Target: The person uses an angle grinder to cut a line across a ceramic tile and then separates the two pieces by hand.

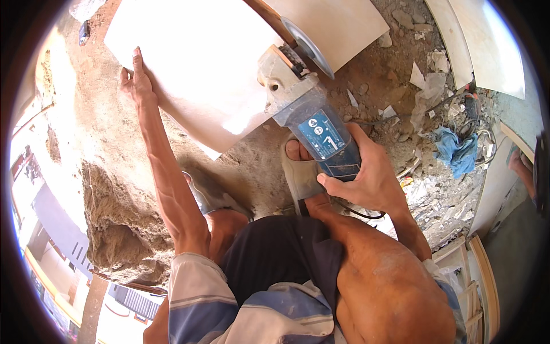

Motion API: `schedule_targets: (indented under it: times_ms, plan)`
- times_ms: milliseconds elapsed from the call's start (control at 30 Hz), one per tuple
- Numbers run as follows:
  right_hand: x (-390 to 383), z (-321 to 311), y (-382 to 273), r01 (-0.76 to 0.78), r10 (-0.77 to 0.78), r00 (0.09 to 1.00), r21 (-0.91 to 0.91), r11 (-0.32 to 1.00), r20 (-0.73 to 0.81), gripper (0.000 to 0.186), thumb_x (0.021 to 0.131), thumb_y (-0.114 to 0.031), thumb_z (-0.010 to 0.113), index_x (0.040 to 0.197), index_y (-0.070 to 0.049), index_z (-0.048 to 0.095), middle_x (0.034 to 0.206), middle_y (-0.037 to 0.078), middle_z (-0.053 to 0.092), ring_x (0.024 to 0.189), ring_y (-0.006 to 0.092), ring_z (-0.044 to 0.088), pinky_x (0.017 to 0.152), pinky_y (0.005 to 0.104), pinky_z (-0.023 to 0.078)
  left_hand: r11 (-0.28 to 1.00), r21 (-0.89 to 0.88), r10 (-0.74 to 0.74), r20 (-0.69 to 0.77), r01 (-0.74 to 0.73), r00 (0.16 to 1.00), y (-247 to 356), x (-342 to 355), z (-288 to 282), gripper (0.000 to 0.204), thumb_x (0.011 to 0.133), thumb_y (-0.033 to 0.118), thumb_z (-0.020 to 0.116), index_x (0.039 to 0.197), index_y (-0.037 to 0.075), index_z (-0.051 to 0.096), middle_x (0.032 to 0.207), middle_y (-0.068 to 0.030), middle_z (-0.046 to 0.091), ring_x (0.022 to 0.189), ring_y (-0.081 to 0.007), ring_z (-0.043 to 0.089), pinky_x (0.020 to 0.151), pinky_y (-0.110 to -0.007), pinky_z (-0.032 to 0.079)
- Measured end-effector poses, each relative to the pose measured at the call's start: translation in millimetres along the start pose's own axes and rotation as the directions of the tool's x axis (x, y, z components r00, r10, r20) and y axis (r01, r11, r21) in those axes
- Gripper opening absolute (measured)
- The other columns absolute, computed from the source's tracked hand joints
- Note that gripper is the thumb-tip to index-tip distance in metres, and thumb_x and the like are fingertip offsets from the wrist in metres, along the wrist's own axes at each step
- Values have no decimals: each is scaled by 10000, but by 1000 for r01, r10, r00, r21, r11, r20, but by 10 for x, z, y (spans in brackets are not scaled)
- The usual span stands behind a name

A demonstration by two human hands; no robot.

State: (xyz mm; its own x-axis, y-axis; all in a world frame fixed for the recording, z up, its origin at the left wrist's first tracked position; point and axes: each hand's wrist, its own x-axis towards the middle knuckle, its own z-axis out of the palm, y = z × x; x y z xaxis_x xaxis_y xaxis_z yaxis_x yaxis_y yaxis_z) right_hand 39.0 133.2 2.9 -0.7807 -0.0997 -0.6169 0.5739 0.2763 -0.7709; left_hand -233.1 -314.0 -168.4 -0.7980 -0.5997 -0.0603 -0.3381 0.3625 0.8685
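Note:
A large white tile [200,63] lies before me, glaring in bright light. My left hand [139,83] holds its left edge, though part of the grip is hidden. My right hand [369,172] wraps round the rear body of a blue and grey angle grinder [323,135]. At the tool's far end, a thin grey cutting disc [309,47] stands on edge by the tile's right side. Whether the disc touches the tile or is turning, I cannot tell. A brown strip [266,17] runs along the tile's far right edge.
Another pale tile [344,28] lies beyond the disc. Rubble and tile shards [421,74] cover the ground at right, with a blue cloth [455,152] and a cord [487,140]. Large panels [492,46] lean far right. My sandalled foot [301,172] is close under the grinder. Another person's leg [522,172] shows at right.

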Motion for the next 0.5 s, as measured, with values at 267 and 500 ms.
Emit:
schedule_targets:
  times_ms: [267, 500]
  plan:
    - [161, 96, -80, -36, 36, 999, 33, 999, 7, 627, 778, -232, 923, 1279, 6, 631, 1065, 163, 775, 971, 253, 763, 906, 406, 593, 999, 11, -51, -28, 51, 998, 70, -123, 86, 396, 896, 441, 943, 1023, 101, 786, 1068, -89, 852, 995, -217, 807, 982, -468, 673]
    - [316, 187, -109, -12, 12, 1000, 20, 1000, 22, 589, 806, -215, 911, 1277, 9, 637, 1052, 128, 765, 959, 188, 739, 907, 383, 596, 999, -9, -45, -33, 44, 998, 60, -154, 76, 647, 866, 461, 968, 1255, -4, 743, 1172, -187, 831, 1058, -282, 810, 1017, -462, 669]
